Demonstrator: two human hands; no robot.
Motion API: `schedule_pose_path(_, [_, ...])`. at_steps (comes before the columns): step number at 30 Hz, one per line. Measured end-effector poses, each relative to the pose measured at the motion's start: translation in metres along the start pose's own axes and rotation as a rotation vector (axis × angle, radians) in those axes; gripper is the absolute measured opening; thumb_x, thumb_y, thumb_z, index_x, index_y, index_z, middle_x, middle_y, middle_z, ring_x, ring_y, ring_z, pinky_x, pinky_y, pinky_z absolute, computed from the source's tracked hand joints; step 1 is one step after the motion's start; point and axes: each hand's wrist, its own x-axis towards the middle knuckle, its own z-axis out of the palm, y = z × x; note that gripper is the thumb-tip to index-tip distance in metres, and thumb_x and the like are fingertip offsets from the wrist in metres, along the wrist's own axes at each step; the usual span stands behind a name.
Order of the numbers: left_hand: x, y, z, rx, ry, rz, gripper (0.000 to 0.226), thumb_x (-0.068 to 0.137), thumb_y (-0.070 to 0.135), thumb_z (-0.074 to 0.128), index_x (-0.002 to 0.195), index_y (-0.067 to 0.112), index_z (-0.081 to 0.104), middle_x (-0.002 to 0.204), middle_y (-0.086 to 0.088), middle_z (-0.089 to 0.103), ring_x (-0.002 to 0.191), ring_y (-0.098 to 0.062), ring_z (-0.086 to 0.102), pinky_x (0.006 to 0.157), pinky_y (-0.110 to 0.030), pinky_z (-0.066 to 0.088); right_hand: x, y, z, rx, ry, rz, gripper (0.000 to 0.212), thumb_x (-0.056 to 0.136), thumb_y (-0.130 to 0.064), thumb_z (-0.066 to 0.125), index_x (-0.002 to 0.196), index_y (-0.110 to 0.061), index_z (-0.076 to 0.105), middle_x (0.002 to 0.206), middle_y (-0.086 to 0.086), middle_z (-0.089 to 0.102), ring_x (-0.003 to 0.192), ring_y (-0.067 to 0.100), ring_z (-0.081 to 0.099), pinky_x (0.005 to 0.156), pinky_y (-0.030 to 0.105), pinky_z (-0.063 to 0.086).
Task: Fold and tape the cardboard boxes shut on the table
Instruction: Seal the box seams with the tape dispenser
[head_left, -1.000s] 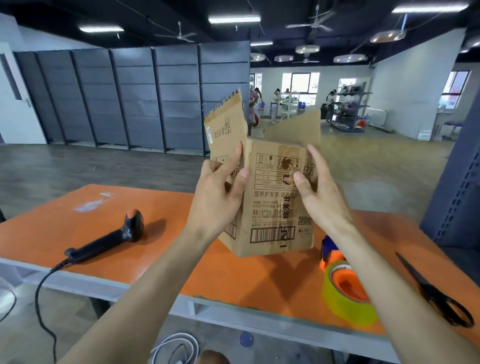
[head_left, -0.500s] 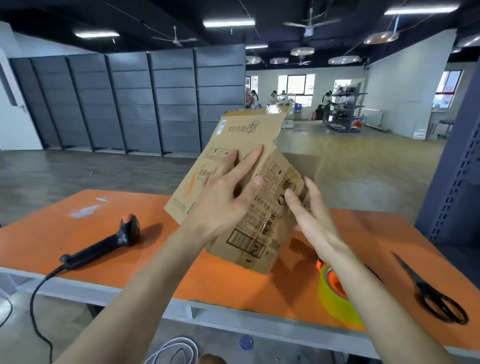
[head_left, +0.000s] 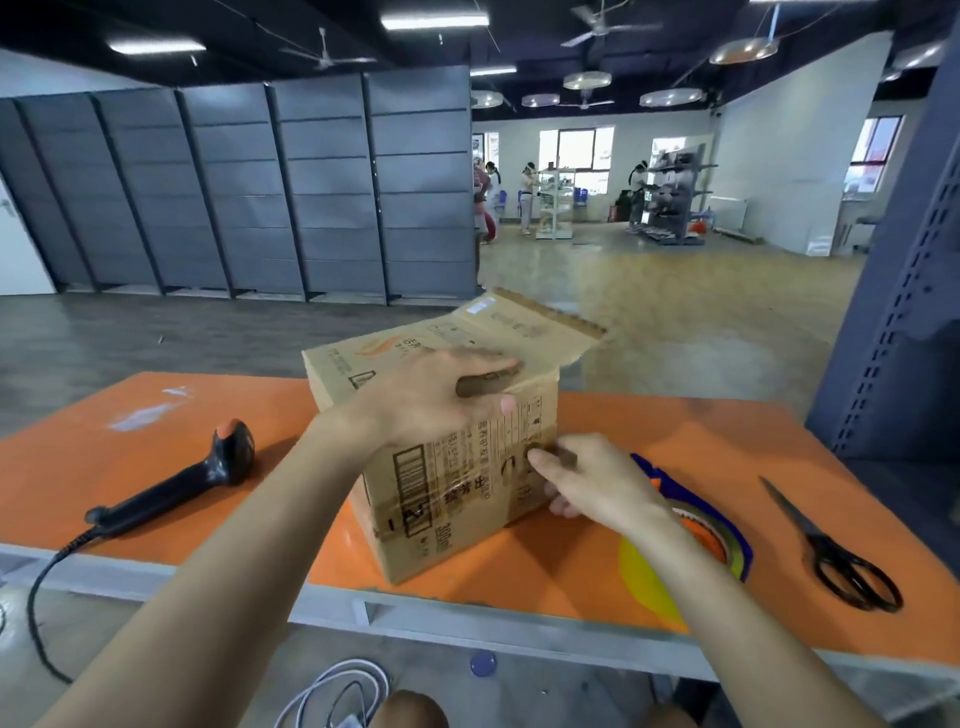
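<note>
A brown printed cardboard box lies on its side on the orange table, near the front edge. One flap sticks out flat at the far top. My left hand lies over the box's top edge, fingers on the top face and thumb down the front face, gripping it. Low at the box's right edge, my right hand has its thumb on the front face and its fingers curled round the side. A roll of tape in a yellow, orange and blue dispenser sits just right of the box, partly hidden by my right wrist.
A black barcode scanner with a cable lies on the left of the table. Black scissors lie at the right end. Grey shelving stands behind on the left, and a blue-grey rack post rises at the far right. People stand far back.
The box has come down from mid-air, tipped onto its side and now rests on the table. Both hands came down with it, the left moving onto its top.
</note>
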Motion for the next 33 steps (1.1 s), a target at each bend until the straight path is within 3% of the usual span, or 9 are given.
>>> schedule_pose_path(5, [0.005, -0.01, -0.001, 0.019, -0.065, 0.07, 0.063, 0.091, 0.064, 0.058, 0.15, 0.047, 0.043, 0.158, 0.025, 0.035, 0.146, -0.003, 0.033, 0.114, -0.021, 0.018, -0.012, -0.011, -0.014, -0.367, 0.459, -0.121, 0.045, 0.098, -0.045, 0.057, 0.071, -0.01, 0.058, 0.061, 0.003, 0.065, 0.067, 0.034, 0.064, 0.057, 0.035, 0.048])
schedule_pose_path(8, [0.004, -0.01, 0.0, 0.009, -0.058, 0.075, 0.064, 0.09, 0.061, 0.062, 0.149, 0.045, 0.045, 0.157, 0.026, 0.036, 0.145, -0.002, 0.034, 0.112, -0.019, 0.018, -0.023, -0.021, -0.014, -0.272, 0.697, -0.451, 0.013, 0.094, -0.036, 0.066, 0.087, -0.026, 0.062, 0.081, -0.009, 0.064, 0.077, 0.019, 0.059, 0.061, 0.03, 0.043])
schedule_pose_path(11, [0.002, -0.006, -0.002, 0.006, -0.07, 0.082, 0.066, 0.09, 0.06, 0.063, 0.15, 0.041, 0.046, 0.155, 0.023, 0.042, 0.143, -0.005, 0.041, 0.119, -0.027, 0.027, -0.016, -0.022, -0.008, -0.305, 0.61, -0.647, 0.04, 0.092, -0.026, 0.072, 0.131, -0.021, 0.065, 0.13, -0.006, 0.059, 0.121, 0.018, 0.05, 0.095, 0.031, 0.048])
schedule_pose_path(13, [-0.001, -0.004, -0.005, 0.004, -0.063, 0.09, 0.069, 0.089, 0.062, 0.061, 0.152, 0.037, 0.045, 0.155, 0.019, 0.044, 0.142, -0.006, 0.043, 0.12, -0.032, 0.031, -0.01, -0.021, -0.006, -0.309, 0.587, -0.654, 0.043, 0.093, -0.023, 0.072, 0.136, -0.018, 0.065, 0.14, -0.006, 0.059, 0.132, 0.021, 0.046, 0.108, 0.038, 0.043])
schedule_pose_path(16, [-0.015, -0.007, -0.002, 0.184, -0.012, 0.044, 0.08, 0.088, 0.078, 0.035, 0.156, 0.035, 0.036, 0.159, 0.012, 0.041, 0.147, -0.014, 0.037, 0.123, -0.041, 0.027, -0.005, -0.014, -0.002, -0.267, 0.615, -0.67, 0.037, 0.095, -0.017, 0.069, 0.132, -0.02, 0.068, 0.134, -0.01, 0.064, 0.129, 0.017, 0.049, 0.108, 0.037, 0.043])
schedule_pose_path(19, [-0.041, -0.022, 0.004, 0.306, 0.046, -0.031, 0.076, 0.091, 0.083, 0.003, 0.156, 0.051, 0.022, 0.163, 0.012, 0.033, 0.153, -0.017, 0.026, 0.125, -0.049, 0.02, 0.001, -0.012, -0.002, -0.255, 0.668, -0.716, 0.031, 0.094, -0.013, 0.069, 0.124, -0.02, 0.073, 0.126, -0.01, 0.068, 0.124, 0.017, 0.052, 0.106, 0.03, 0.044])
schedule_pose_path(24, [-0.052, -0.033, 0.004, 0.207, 0.104, -0.044, 0.058, 0.097, 0.07, 0.02, 0.152, 0.054, 0.033, 0.162, 0.013, 0.034, 0.151, -0.01, 0.029, 0.123, -0.038, 0.023, 0.014, -0.013, 0.002, -0.161, 0.677, -0.74, 0.025, 0.093, -0.007, 0.071, 0.116, -0.015, 0.077, 0.117, -0.005, 0.071, 0.115, 0.021, 0.058, 0.102, 0.032, 0.047])
schedule_pose_path(28, [-0.051, -0.035, 0.006, 0.155, 0.123, -0.027, 0.052, 0.101, 0.063, 0.029, 0.15, 0.051, 0.039, 0.16, 0.015, 0.037, 0.15, -0.006, 0.03, 0.124, -0.043, 0.026, 0.016, -0.015, 0.003, -0.123, 0.686, -0.733, 0.025, 0.089, -0.005, 0.073, 0.112, -0.016, 0.078, 0.112, -0.006, 0.073, 0.109, 0.017, 0.057, 0.101, 0.012, 0.037])
schedule_pose_path(33, [-0.049, -0.038, 0.004, 0.124, 0.111, -0.021, 0.051, 0.101, 0.062, 0.033, 0.15, 0.051, 0.04, 0.16, 0.018, 0.036, 0.15, -0.003, 0.027, 0.125, -0.043, 0.024, 0.015, -0.02, -0.001, -0.112, 0.622, -0.686, 0.026, 0.088, -0.006, 0.074, 0.112, -0.016, 0.078, 0.112, -0.007, 0.072, 0.111, 0.015, 0.055, 0.1, 0.009, 0.034])
